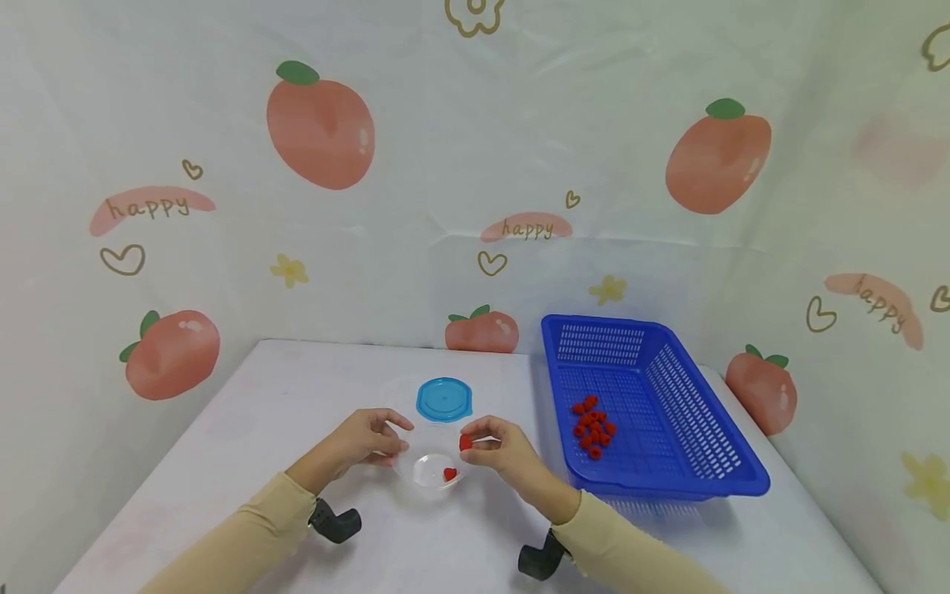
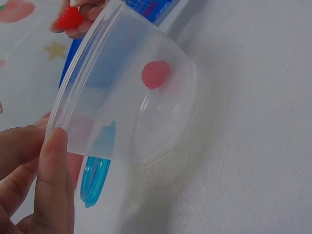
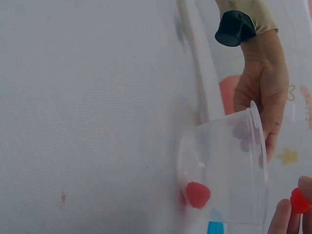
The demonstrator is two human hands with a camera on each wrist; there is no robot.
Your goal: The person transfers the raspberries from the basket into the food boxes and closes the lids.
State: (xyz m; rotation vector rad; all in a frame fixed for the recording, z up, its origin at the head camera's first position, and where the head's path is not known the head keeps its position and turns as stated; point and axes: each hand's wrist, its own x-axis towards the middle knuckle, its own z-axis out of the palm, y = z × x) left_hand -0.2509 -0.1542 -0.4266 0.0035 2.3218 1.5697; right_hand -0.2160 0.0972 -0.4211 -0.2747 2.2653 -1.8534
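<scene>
A clear plastic tub (image 1: 416, 487) stands on the table, with one red raspberry (image 2: 156, 74) lying on its bottom. At the tub's left rim, my left hand (image 1: 369, 439) holds the edge between thumb and fingers (image 2: 52, 168). A second raspberry (image 1: 465, 443) is pinched between the thumb and fingertips of my right hand (image 1: 508, 454), at the right rim of the tub. The right wrist view has that held raspberry (image 3: 300, 201) at its lower right corner, beside the tub's opening.
Just behind the tub lies a blue lid (image 1: 444, 398). A large blue plastic basket (image 1: 631, 396) stands on the right, with several raspberries (image 1: 594, 429) grouped in its left part. A printed white cloth (image 1: 416, 165) hangs behind the white table (image 1: 297, 388).
</scene>
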